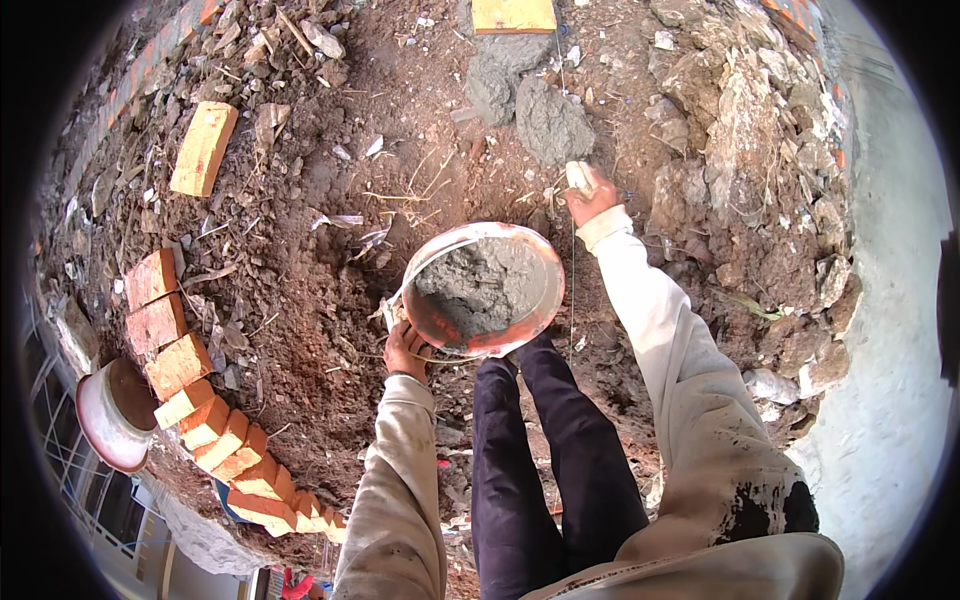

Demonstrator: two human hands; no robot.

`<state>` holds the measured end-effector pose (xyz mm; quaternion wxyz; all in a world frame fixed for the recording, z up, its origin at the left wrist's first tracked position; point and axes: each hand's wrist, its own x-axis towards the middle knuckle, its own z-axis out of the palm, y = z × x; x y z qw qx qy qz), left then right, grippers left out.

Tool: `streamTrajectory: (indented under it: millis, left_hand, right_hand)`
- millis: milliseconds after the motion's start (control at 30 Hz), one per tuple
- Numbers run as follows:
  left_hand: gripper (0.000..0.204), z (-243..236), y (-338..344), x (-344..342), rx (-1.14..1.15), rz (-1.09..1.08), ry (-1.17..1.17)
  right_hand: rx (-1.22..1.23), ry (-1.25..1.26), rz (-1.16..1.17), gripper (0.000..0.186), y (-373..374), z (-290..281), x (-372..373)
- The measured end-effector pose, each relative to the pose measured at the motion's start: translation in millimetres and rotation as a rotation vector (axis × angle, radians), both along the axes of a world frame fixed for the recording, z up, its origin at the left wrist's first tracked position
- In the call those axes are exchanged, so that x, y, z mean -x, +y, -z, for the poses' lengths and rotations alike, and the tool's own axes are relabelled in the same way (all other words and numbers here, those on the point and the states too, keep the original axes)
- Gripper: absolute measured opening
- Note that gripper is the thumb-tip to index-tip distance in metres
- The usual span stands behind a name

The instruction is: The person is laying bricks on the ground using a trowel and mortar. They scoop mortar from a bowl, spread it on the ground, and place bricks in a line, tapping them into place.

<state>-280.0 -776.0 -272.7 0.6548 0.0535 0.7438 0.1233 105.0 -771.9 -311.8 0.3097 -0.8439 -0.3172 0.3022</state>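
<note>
Two hands at work: left hand [404, 352] gripping mortar pan [487, 288] rim, right hand [590, 195] clutching pale lump [578, 176] beside open dirt.

Pan [545, 300]: mortar [480, 285] in it, before the knees.
Mortar heap [550, 120]: behind pan.
Brick row [190, 390]: left.
Rubble [760, 150]: right.

Round orange pan [545, 300], tilted, holds grey mortar [480, 285].

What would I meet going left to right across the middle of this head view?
Round white-rimmed metal bowl → curved row of orange bricks → left hand → orange pan of grey mortar → right hand → heap of brown rubble.
</note>
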Motion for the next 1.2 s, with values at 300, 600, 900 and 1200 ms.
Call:
streamTrajectory:
  millis: [300, 600, 900, 1200]
  left_hand:
    - [0.065, 6, -3, 5, 0.013, -0.019, -0.008]
    - [0.068, 6, 0, 1, 0.028, -0.013, 0.003]
    - [0.065, 13, -1, 5, 0.026, -0.045, -0.014]
    - [0.057, 12, 1, -3, -0.034, -0.166, -0.073]
  right_hand:
    - [0.378, -0.030, 0.161, 0.075, 27, -20, 67]
    - [0.346, -0.091, 0.042, 0.045, 72, -4, -4]
    - [0.433, -0.137, -0.105, 0.042, 19, 6, 2]
    - [0.512, 0.102, -0.641, 0.048, -100, -179, 40]
